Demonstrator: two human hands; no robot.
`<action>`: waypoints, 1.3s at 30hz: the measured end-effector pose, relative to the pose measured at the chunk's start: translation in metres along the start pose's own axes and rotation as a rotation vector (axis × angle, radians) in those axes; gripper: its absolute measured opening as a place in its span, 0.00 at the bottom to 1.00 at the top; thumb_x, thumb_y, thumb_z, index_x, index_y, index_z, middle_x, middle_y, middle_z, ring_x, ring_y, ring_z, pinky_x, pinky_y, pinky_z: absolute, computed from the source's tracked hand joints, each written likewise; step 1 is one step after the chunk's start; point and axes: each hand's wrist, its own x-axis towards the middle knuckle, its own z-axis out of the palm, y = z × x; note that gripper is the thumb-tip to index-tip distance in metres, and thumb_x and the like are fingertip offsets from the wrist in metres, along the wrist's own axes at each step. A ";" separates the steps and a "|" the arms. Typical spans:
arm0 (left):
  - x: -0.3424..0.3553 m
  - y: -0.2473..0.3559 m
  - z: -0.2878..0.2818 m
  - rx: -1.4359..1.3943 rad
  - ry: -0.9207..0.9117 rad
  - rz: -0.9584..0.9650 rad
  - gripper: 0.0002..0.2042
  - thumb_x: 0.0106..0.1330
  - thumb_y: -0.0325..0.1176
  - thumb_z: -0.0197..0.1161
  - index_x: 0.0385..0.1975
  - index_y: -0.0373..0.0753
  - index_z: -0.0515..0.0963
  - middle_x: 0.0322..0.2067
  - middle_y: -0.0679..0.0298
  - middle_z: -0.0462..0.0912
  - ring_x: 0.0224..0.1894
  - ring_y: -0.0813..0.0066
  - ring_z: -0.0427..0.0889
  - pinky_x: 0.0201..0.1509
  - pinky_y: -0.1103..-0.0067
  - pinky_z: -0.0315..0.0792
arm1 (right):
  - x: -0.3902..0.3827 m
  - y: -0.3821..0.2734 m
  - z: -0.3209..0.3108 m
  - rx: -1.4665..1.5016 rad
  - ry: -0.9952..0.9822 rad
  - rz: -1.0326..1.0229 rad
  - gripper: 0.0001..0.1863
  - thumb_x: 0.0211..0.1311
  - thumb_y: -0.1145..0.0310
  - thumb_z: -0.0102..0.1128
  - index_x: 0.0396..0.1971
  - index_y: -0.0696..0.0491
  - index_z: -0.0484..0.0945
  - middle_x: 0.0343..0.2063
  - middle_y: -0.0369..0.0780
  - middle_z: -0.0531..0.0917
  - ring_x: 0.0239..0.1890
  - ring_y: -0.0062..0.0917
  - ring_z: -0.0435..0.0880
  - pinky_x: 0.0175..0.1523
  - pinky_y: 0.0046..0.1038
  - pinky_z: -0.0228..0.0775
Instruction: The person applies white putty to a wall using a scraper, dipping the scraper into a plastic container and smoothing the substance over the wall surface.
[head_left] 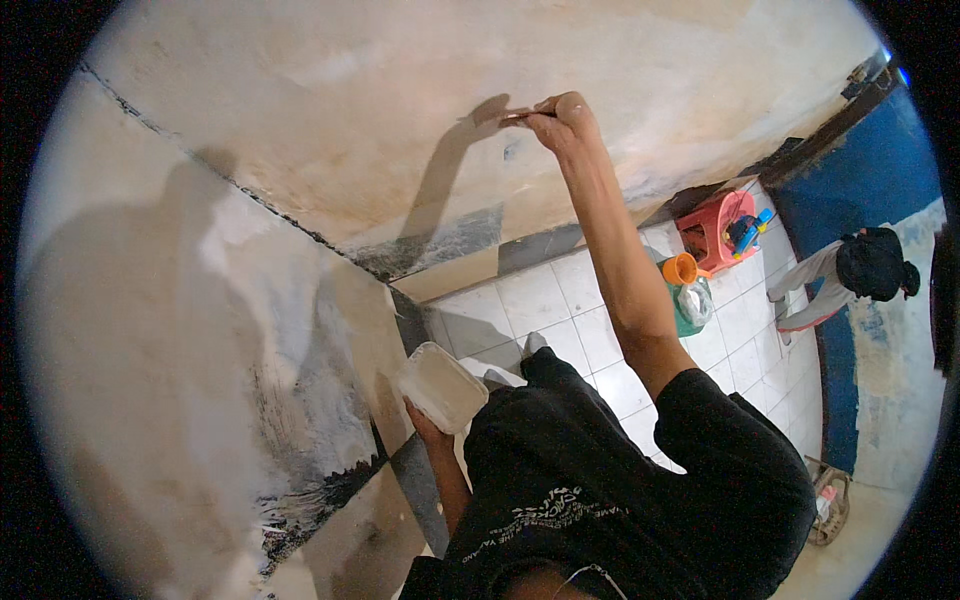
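Note:
My right hand (560, 120) is raised at the top middle, closed round a thin flat tool (515, 118), perhaps a scraper, against or very near the patchy cream wall (680, 70); its shadow falls on the wall to the left. Low at the middle left, beside the corner of the walls, my left hand (426, 425) grips a pale rectangular container (443, 387) with whitish material inside. My fingers on it are partly hidden beneath the container. A rough dark crack (270, 209) runs along the meeting of the two walls.
A tiled floor (570, 280) lies below. At right are a red plastic stool (710, 225) with items on it, an orange container (680, 268) over a green one (690, 320), another person (865, 265) by the blue wall (850, 150), and a metal object (828, 505).

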 end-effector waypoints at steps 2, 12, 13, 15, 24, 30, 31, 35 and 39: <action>-0.003 0.001 0.001 0.004 0.006 0.015 0.32 0.68 0.57 0.42 0.65 0.41 0.54 0.64 0.54 0.58 0.64 0.53 0.61 0.65 0.59 0.59 | -0.027 -0.031 0.019 0.051 0.049 -0.077 0.08 0.57 0.78 0.47 0.30 0.69 0.71 0.29 0.49 0.75 0.32 0.35 0.76 0.36 0.35 0.71; 0.003 0.005 -0.020 -0.065 0.138 -0.042 0.31 0.69 0.56 0.41 0.65 0.41 0.55 0.62 0.55 0.61 0.62 0.53 0.64 0.64 0.59 0.61 | -0.125 0.055 0.058 -0.356 0.670 -0.353 0.29 0.51 0.80 0.50 0.56 0.68 0.59 0.47 0.58 0.72 0.48 0.47 0.74 0.55 0.33 0.67; -0.002 0.008 -0.024 -0.052 0.099 0.003 0.31 0.69 0.56 0.41 0.64 0.41 0.56 0.62 0.55 0.62 0.62 0.53 0.64 0.64 0.59 0.61 | -0.118 0.067 0.061 -0.413 0.673 -0.369 0.32 0.49 0.80 0.51 0.57 0.70 0.56 0.51 0.60 0.68 0.53 0.49 0.69 0.59 0.35 0.61; -0.009 0.009 -0.024 -0.010 0.005 0.063 0.30 0.69 0.55 0.42 0.64 0.41 0.57 0.62 0.56 0.62 0.61 0.54 0.64 0.63 0.59 0.62 | -0.097 0.087 0.051 -0.546 0.711 -0.398 0.38 0.46 0.80 0.53 0.60 0.72 0.51 0.58 0.64 0.61 0.62 0.53 0.59 0.67 0.40 0.49; -0.027 0.022 -0.035 -0.062 0.049 0.045 0.29 0.70 0.55 0.38 0.64 0.42 0.58 0.62 0.57 0.63 0.62 0.54 0.64 0.63 0.59 0.62 | -0.105 0.087 0.191 -0.454 0.599 -0.524 0.44 0.45 0.85 0.48 0.65 0.68 0.38 0.65 0.60 0.47 0.68 0.52 0.47 0.70 0.39 0.36; -0.031 0.025 -0.016 -0.015 0.113 0.080 0.29 0.70 0.54 0.38 0.63 0.42 0.59 0.62 0.58 0.63 0.61 0.54 0.65 0.63 0.59 0.62 | -0.147 0.096 0.198 -0.330 0.489 -0.352 0.42 0.42 0.88 0.42 0.64 0.69 0.42 0.63 0.62 0.53 0.67 0.52 0.51 0.69 0.39 0.41; -0.032 0.026 -0.019 -0.016 0.113 0.080 0.29 0.70 0.54 0.39 0.63 0.42 0.59 0.62 0.58 0.63 0.61 0.54 0.65 0.63 0.59 0.62 | -0.152 0.094 0.186 -0.333 0.506 -0.312 0.42 0.42 0.87 0.43 0.64 0.70 0.43 0.62 0.63 0.54 0.66 0.52 0.51 0.69 0.39 0.43; -0.025 0.020 -0.019 -0.009 0.085 0.051 0.28 0.70 0.54 0.39 0.63 0.42 0.59 0.61 0.58 0.64 0.61 0.54 0.65 0.63 0.60 0.62 | -0.124 0.096 0.150 -0.470 0.703 -0.316 0.42 0.42 0.86 0.45 0.63 0.70 0.45 0.61 0.63 0.56 0.64 0.53 0.55 0.68 0.37 0.46; -0.027 0.027 -0.017 0.009 0.075 0.050 0.28 0.70 0.54 0.39 0.63 0.41 0.59 0.61 0.58 0.64 0.61 0.54 0.65 0.63 0.60 0.62 | -0.082 0.108 0.173 -0.460 0.660 -0.418 0.44 0.40 0.86 0.45 0.64 0.70 0.42 0.62 0.63 0.53 0.65 0.53 0.52 0.68 0.38 0.43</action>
